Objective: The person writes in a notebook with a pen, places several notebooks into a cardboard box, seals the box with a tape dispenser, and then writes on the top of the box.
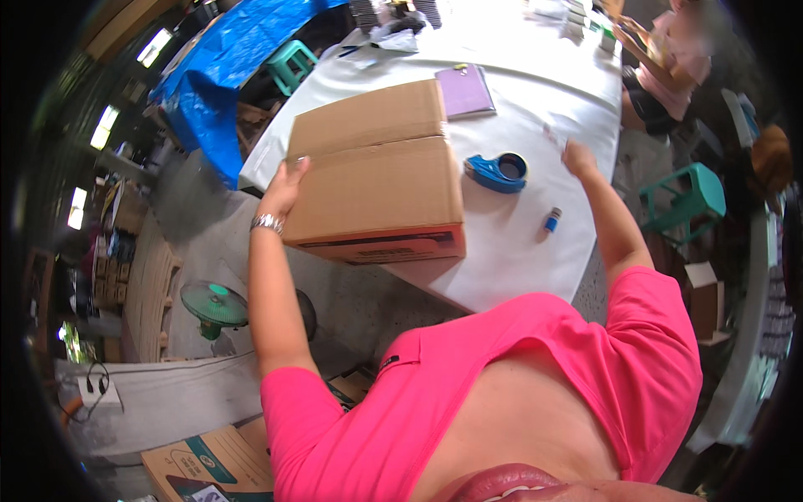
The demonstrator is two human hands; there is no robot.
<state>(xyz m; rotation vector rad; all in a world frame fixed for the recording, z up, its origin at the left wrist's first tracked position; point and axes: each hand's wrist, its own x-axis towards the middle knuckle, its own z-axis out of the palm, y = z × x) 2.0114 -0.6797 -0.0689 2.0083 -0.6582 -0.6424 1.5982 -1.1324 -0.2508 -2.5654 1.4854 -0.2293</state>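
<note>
A long table (502, 251) under a white cover runs away from the person, and its near corner points toward the pink shirt. The biggest thing on it is a closed brown cardboard box (376, 180), sitting at the table's near left edge with its left side hanging slightly past that edge. The left hand (284, 186), a silver bracelet on its wrist, presses flat against the box's left side, fingers spread and wrapped over the upper rim.

Just beyond the box's far right corner lies a flat purple notebook (465, 90). Right of the box, just beside it on the bare cover, sits a blue tape dispenser (499, 171). Nearer the table's right edge lies a small blue-capped marker (551, 221).

The right hand (577, 156) is raised over the table's right side, past the dispenser and apart from the box. It seems to pinch something thin and pale, perhaps a strip of tape, but the blur makes it impossible to say how the fingers are set.

Off the table's left edge, a blue tarp (222, 63) covers a heap, with a teal stool (293, 63) beside it. A green fan (215, 305) stands on the floor below. Another person sits at the far right edge.
</note>
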